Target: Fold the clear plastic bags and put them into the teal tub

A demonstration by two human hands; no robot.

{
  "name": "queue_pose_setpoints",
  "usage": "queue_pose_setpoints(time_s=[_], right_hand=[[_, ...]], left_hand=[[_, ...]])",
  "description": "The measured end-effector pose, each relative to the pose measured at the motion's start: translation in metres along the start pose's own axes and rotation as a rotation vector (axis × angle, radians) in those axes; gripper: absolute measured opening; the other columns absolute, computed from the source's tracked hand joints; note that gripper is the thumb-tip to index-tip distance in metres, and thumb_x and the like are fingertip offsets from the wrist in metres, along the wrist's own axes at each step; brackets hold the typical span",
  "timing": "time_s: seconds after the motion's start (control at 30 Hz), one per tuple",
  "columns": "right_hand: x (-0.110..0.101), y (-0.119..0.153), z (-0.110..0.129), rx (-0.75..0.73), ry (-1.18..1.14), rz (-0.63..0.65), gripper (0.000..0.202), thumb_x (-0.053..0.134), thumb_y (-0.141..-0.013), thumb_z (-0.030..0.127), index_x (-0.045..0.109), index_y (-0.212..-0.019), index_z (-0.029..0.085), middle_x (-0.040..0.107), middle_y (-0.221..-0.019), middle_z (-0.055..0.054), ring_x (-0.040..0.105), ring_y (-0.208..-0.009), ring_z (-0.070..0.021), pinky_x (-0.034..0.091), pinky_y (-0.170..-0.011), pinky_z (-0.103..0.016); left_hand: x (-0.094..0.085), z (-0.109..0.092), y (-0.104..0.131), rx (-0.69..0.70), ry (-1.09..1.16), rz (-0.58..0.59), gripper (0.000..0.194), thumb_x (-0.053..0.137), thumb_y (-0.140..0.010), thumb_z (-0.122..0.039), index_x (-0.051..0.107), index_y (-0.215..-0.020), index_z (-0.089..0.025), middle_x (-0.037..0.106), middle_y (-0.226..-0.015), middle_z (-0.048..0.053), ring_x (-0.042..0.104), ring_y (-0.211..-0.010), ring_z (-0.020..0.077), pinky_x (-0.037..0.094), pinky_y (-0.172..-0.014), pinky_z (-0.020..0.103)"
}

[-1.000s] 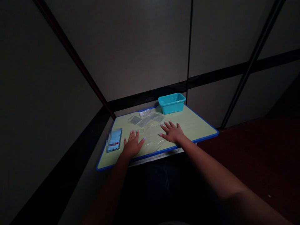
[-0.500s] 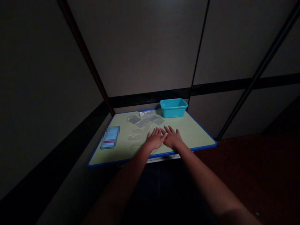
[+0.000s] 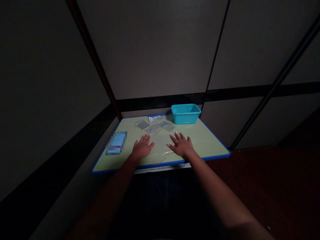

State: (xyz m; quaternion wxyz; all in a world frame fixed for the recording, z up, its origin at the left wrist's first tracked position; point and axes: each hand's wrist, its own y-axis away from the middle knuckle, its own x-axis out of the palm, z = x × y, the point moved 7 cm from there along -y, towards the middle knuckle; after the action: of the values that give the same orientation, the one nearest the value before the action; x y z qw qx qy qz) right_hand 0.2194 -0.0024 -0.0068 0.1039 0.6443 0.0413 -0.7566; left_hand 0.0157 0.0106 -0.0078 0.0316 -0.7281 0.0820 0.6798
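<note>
My right grip partly hides the clear, crinkled plastic film; pixel blocks blur the pale-blue rectangular phone; the near wall of the turquoise plastic basket conceals its floor.

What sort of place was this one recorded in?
Probably a dim room corner, perhaps in a home: a blue-edged table stands by panelled walls, with dark red floor beside it.

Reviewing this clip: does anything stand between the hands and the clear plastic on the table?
Nothing visible does. The clear plastic spreads between the left hand and the right hand. The teal bin stands farther back, and the pixelated device lies left of the left hand.
</note>
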Motion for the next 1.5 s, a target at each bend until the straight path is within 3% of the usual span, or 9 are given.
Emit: queue_pose_setpoints(time_s=[0.23, 0.43, 0.5, 0.63, 0.77, 0.9, 1.17, 1.37, 1.5], right_hand=[[0.0, -0.001, -0.002, -0.007, -0.032, -0.021, 0.075, 0.013, -0.078, 0.073, 0.014, -0.143, 0.034, 0.007, -0.151, -0.002, 0.002, -0.137, -0.0286, 0.005, -0.101, -0.06], [0.0, -0.001, -0.001, -0.002, -0.024, -0.026, 0.072, 0.011, -0.081, 0.07, 0.014, -0.143, 0.034, 0.007, -0.151, -0.002, 0.002, -0.137, -0.0284, 0.004, -0.101, -0.06], [0.0, 0.0, -0.001, 0.006, -0.024, -0.034, 0.067, 0.008, -0.083, 0.066, 0.015, -0.142, 0.034, 0.008, -0.151, -0.001, 0.003, -0.137, -0.0276, 0.005, -0.101, -0.06], [0.0, 0.0, -0.001, 0.012, -0.02, -0.041, 0.063, 0.006, -0.086, 0.061, 0.011, -0.143, 0.034, 0.008, -0.151, 0.0, 0.003, -0.137, -0.0268, 0.006, -0.102, -0.059], [0.002, 0.0, -0.002, 0.009, 0.016, -0.023, 0.06, 0.013, -0.088, 0.055, 0.007, -0.143, 0.033, 0.006, -0.151, 0.0, 0.001, -0.137, -0.0263, 0.006, -0.102, -0.058], [0.005, 0.001, -0.004, 0.008, 0.018, -0.024, 0.058, 0.015, -0.089, 0.05, 0.01, -0.143, 0.032, 0.006, -0.151, 0.0, 0.002, -0.137, -0.0256, 0.007, -0.103, -0.058], [0.002, 0.003, -0.002, 0.001, -0.004, -0.046, 0.062, 0.009, -0.087, 0.059, 0.012, -0.143, 0.033, 0.007, -0.151, -0.001, 0.002, -0.137, -0.0258, 0.006, -0.102, -0.058], [0.001, 0.003, -0.002, -0.004, -0.016, -0.058, 0.066, 0.009, -0.085, 0.064, 0.013, -0.143, 0.033, 0.008, -0.151, -0.002, 0.003, -0.137, -0.0262, 0.006, -0.102, -0.058], [0.002, 0.003, -0.002, -0.002, -0.017, -0.067, 0.066, 0.01, -0.085, 0.064, 0.013, -0.143, 0.033, 0.009, -0.151, -0.002, 0.004, -0.137, -0.0263, 0.006, -0.102, -0.058]], left_hand=[[-0.004, 0.031, 0.015, 0.012, -0.034, -0.002, 0.067, 0.014, -0.088, -0.055, 0.012, -0.143, -0.018, 0.007, -0.15, 0.007, 0.009, -0.137, 0.0184, 0.013, -0.107, 0.047], [-0.01, 0.032, 0.018, -0.075, -0.1, -0.036, 0.07, 0.014, -0.087, -0.057, 0.015, -0.143, -0.013, 0.008, -0.15, 0.011, 0.006, -0.137, 0.0227, 0.013, -0.106, 0.052], [-0.015, 0.016, 0.021, -0.065, -0.116, -0.088, 0.07, 0.015, -0.087, -0.057, 0.018, -0.142, -0.012, 0.009, -0.149, 0.012, 0.005, -0.138, 0.0231, 0.01, -0.106, 0.054], [-0.017, -0.042, 0.024, 0.106, -0.023, -0.101, 0.072, 0.013, -0.087, -0.061, 0.018, -0.142, -0.015, 0.009, -0.15, 0.009, 0.005, -0.138, 0.0222, 0.013, -0.106, 0.052], [-0.007, -0.096, 0.016, 0.306, 0.105, 0.026, 0.071, 0.004, -0.087, -0.061, 0.017, -0.142, -0.019, 0.011, -0.15, 0.004, 0.007, -0.138, 0.0197, 0.015, -0.107, 0.049], [0.001, -0.112, -0.005, 0.379, 0.112, 0.108, 0.069, 0.003, -0.087, -0.059, 0.014, -0.143, -0.02, 0.01, -0.15, 0.004, 0.008, -0.137, 0.0174, 0.015, -0.107, 0.048], [0.0, -0.063, -0.044, 0.274, 0.08, 0.075, 0.064, 0.007, -0.087, -0.06, 0.016, -0.142, -0.028, 0.009, -0.15, 0.001, 0.008, -0.138, 0.0195, 0.013, -0.105, 0.054], [-0.002, -0.009, -0.058, 0.124, 0.02, 0.041, 0.068, 0.011, -0.086, -0.061, 0.013, -0.143, -0.024, 0.007, -0.15, 0.005, 0.008, -0.137, 0.0234, 0.012, -0.104, 0.056], [-0.006, 0.011, -0.063, 0.077, -0.003, 0.035, 0.066, 0.012, -0.087, -0.059, 0.013, -0.143, -0.025, 0.008, -0.15, 0.003, 0.008, -0.137, 0.0229, 0.014, -0.104, 0.055]])
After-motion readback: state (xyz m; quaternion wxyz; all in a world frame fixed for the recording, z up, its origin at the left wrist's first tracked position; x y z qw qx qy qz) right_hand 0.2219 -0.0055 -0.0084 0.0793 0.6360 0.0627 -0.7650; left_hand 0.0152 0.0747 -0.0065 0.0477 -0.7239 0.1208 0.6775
